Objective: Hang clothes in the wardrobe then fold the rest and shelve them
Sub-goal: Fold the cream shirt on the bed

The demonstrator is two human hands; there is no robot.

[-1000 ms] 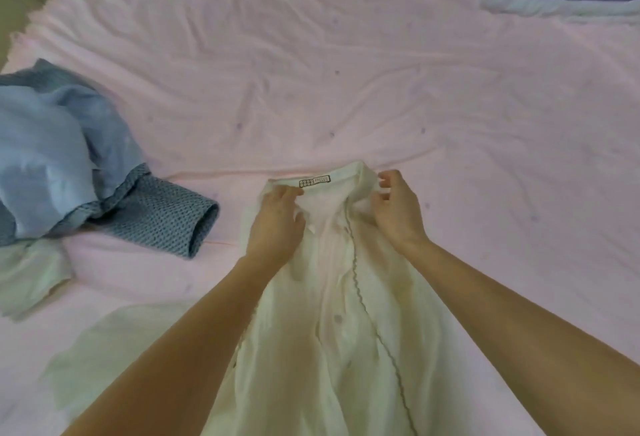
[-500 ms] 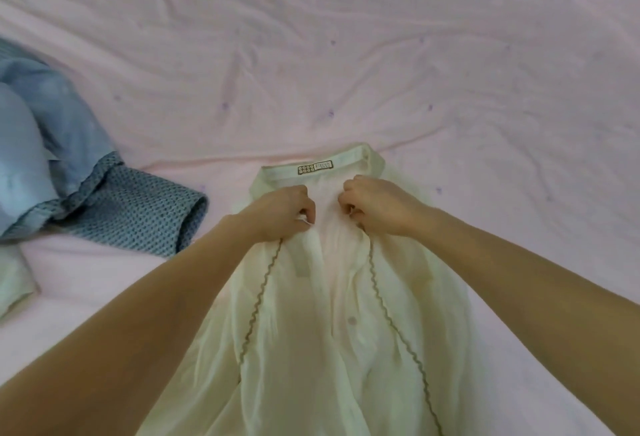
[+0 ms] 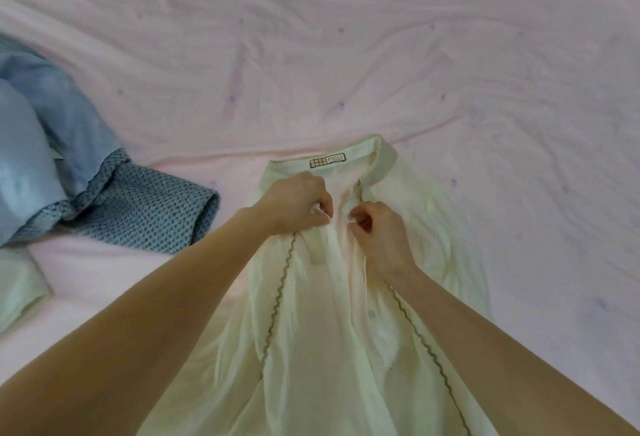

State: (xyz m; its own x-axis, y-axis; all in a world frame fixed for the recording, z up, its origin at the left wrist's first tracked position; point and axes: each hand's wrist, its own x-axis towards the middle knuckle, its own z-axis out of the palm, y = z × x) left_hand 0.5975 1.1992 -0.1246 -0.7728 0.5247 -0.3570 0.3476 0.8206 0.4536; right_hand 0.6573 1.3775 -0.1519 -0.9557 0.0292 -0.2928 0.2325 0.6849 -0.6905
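Nearest, two bare forearms reach forward over a cream shirt [image 3: 311, 349] that lies spread front-up on the bed, its hem end running off the bottom edge and its collar pointing away. Thin dark wavy trim runs down each front panel, and a small button shows on the placket between them. Just below the collar, the left hand [image 3: 294, 205] grips the left front edge of the shirt, its fingers [image 3: 320, 208] curled and pinching the cloth. Close beside it, the right hand [image 3: 377, 231] pinches the right front edge, fingers curled round a fold of fabric. The two hands sit near each other with a narrow strip of the shirt's opening between them. Beyond the hands, the collar [image 3: 382, 161] stands open, and a small woven label [image 3: 327, 161] shows on its inner band.

To the left, well apart from the shirt, a blue garment [image 3: 45, 144] lies in a heap, with a patterned blue cuff [image 3: 152, 213] reaching toward the shirt. A pale green piece of cloth [image 3: 19, 286] lies below that heap at the left edge.

Everything rests on a wrinkled pink bedsheet [image 3: 346, 54] dotted with small purple marks, which fills the far part of the view.
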